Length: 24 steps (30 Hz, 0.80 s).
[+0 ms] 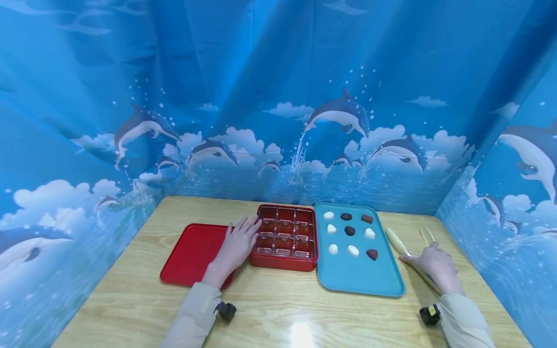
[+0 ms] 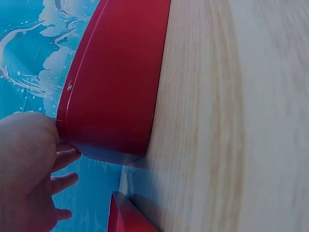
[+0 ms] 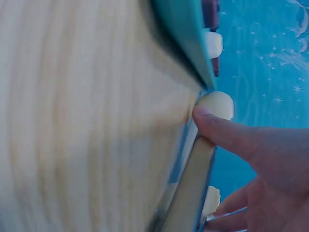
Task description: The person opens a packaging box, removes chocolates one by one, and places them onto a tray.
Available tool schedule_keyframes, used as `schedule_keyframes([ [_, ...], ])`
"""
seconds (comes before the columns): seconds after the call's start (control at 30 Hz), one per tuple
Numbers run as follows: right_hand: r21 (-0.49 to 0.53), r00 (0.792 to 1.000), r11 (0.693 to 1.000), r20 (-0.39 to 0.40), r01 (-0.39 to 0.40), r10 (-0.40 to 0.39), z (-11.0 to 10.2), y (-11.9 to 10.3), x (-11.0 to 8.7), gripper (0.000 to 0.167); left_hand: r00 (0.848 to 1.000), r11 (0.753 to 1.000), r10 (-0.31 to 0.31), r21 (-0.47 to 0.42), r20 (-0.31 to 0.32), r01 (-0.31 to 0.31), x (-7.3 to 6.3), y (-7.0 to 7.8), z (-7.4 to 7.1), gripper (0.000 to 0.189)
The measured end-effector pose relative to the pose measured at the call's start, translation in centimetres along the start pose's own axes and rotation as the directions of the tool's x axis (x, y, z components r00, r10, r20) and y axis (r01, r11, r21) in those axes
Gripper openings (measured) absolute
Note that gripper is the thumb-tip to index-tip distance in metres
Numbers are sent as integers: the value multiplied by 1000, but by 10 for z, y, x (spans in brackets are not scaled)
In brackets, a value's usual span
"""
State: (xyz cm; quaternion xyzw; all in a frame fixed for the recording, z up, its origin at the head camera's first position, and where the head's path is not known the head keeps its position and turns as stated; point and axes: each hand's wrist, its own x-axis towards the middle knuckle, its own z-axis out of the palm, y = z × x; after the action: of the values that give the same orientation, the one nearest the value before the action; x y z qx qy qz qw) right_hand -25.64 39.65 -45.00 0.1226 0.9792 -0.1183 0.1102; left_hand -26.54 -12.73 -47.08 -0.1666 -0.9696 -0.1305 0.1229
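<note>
My left hand (image 1: 237, 244) rests at the left rim of a red box (image 1: 285, 263), fingers extended; the left wrist view shows it against the box's corner (image 2: 108, 96). A clear divider insert (image 1: 285, 227) with several compartments sits inside the box. At the right, my right hand (image 1: 435, 266) holds a pair of tongs (image 1: 395, 240) with cream-coloured tips, lying on the table with the arms spread. In the right wrist view the thumb presses one arm of the tongs (image 3: 188, 186), and the fingers are at the other arm.
Right of the box lies a blue tray (image 1: 359, 280) bearing several white and dark brown chocolates (image 1: 349, 231). A red lid (image 1: 191, 256) lies flat on the wooden table (image 1: 261, 309), partly beneath the left forearm. A dolphin-print curtain (image 1: 278, 121) stands behind the table and along its sides.
</note>
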Motion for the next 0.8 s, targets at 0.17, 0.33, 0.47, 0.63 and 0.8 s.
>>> schedule_keyframes([
  [0.17,4,998,999,-38,51,-51,-1,1,-4,126,1000,1000,-1,0,5,1,1,-1,3,48],
  [0.33,-1,996,999,-71,49,-49,0,-3,-5,121,1000,1000,-5,-6,-2,5,1,0,2,48],
  [0.47,1,998,1000,-59,21,-21,0,-8,-8,122,1000,1000,3,0,-7,-3,1,0,1,47],
  [0.63,-14,999,1000,-51,-7,6,1,-14,-12,122,1000,1000,4,-2,-8,-4,1,0,1,47],
  [0.8,-23,998,1000,-56,-3,2,0,-16,-14,116,1000,1000,-3,-2,3,3,2,-1,0,48],
])
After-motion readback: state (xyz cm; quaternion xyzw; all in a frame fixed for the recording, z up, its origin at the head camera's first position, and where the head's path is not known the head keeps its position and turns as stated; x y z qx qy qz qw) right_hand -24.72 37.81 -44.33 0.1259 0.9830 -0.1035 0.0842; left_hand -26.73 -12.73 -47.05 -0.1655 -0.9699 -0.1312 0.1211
